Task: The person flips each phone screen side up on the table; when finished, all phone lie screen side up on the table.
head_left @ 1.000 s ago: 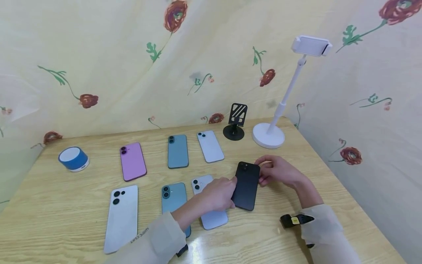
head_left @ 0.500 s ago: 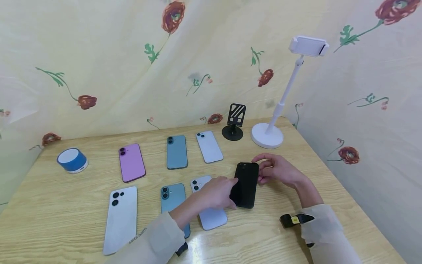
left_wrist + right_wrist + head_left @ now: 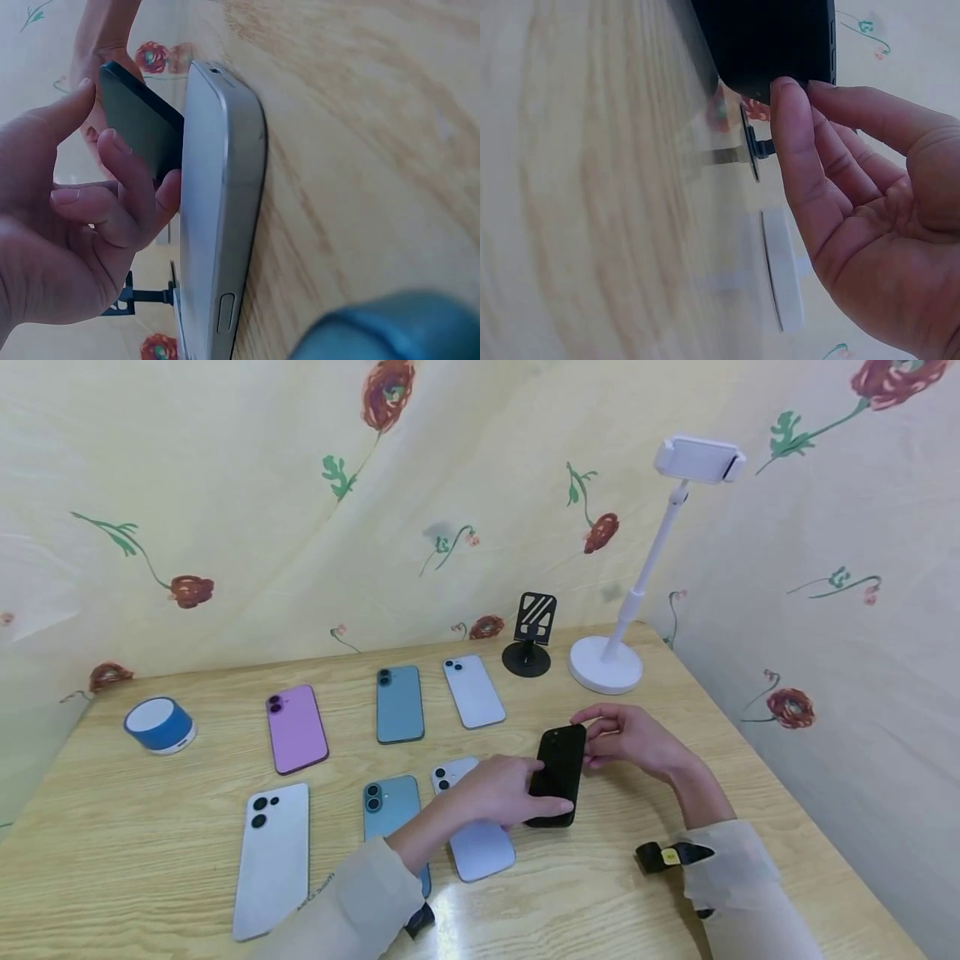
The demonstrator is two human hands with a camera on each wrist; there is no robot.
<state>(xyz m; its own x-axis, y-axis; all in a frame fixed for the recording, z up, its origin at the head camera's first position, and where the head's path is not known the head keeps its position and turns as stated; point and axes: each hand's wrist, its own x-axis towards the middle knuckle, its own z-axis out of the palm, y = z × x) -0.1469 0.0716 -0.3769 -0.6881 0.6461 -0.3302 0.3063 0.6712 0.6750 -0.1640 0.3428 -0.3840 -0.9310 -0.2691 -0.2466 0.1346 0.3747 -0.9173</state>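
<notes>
Near you, a pale phone [image 3: 483, 853] lies on the tabletop [image 3: 585, 893], partly under your left hand [image 3: 498, 789], whose thumb and fingers are loosely spread by the black phone [image 3: 558, 772]. Your right hand [image 3: 630, 743] pinches that phone's far right corner, holding it tilted. Beyond stand a black stand [image 3: 527, 657] and a taller white stand [image 3: 606, 668].

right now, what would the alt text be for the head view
A person's right hand holds the far right corner of a black phone, while the left hand reaches over its near end. Six other phones lie back up on the wooden table, with a blue-and-white cylinder at far left. Two stands, one black, one tall and white, rise behind.
</notes>
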